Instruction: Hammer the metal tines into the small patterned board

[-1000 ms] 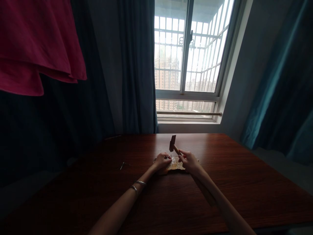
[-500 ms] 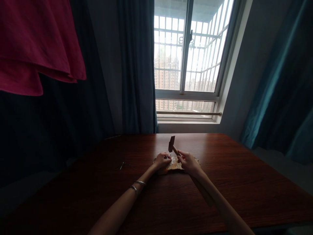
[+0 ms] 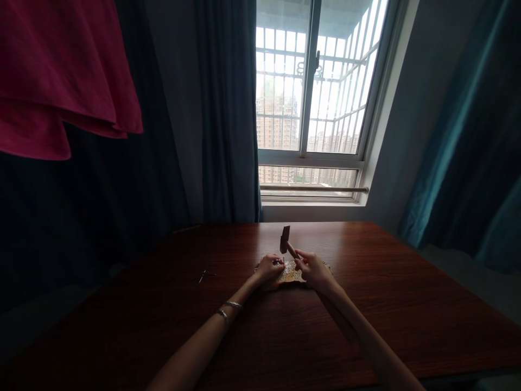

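My right hand (image 3: 313, 270) grips a hammer (image 3: 285, 240) by its wooden handle, with the dark head raised just above the nail. Below it, my left hand (image 3: 270, 266) is closed in a pinch on a thin upright nail (image 3: 284, 260). The nail stands over a light, spotted wooden-looking piece (image 3: 292, 273) with an uneven front edge, lying flat on the table. Both hands partly cover this piece, so its full outline is hidden. Whether the nail's tip has entered it I cannot tell.
Several thin nails (image 3: 204, 275) lie in a loose group to the left on the brown wooden table (image 3: 260, 336). A barred window (image 3: 309, 108) is behind the table, with blue curtains (image 3: 228, 119) beside it. Pink cloth (image 3: 69, 76) hangs at upper left.
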`<state>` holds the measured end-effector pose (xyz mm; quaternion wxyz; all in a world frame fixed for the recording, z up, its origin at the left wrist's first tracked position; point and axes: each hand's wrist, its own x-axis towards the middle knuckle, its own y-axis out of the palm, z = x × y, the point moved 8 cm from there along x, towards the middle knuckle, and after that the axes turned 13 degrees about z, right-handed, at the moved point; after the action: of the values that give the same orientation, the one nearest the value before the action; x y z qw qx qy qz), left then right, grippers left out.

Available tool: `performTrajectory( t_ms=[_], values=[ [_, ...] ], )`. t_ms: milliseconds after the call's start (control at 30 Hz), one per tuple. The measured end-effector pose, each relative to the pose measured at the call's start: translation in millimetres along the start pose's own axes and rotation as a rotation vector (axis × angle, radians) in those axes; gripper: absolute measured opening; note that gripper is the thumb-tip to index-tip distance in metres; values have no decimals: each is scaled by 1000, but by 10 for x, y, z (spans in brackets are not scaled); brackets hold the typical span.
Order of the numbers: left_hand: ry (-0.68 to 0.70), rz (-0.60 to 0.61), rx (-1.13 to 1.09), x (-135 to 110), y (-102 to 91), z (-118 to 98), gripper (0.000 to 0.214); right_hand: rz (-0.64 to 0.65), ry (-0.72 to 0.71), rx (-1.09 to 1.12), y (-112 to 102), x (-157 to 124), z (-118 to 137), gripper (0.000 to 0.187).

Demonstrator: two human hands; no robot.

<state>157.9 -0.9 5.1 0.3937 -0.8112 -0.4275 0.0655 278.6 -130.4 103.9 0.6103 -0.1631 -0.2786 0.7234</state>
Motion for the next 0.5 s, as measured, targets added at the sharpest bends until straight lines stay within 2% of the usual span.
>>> performTrajectory(
  t_ms=[67, 233, 367, 500],
  values=[
    [-10, 1, 0, -2, -2, -4, 18, -30, -1, -5, -20, -10, 2, 40],
    [-24, 8, -9, -11, -11, -20, 18, 20, 17, -13, 15, -15, 6, 36],
    [-13, 9, -8, -22, -21, -53, 19, -50, -29, -15, -48, -28, 62, 42],
    [-30, 11, 6, -23, -19, -53, 17, 0, -1, -65, -11, -25, 57, 40]
  ],
)
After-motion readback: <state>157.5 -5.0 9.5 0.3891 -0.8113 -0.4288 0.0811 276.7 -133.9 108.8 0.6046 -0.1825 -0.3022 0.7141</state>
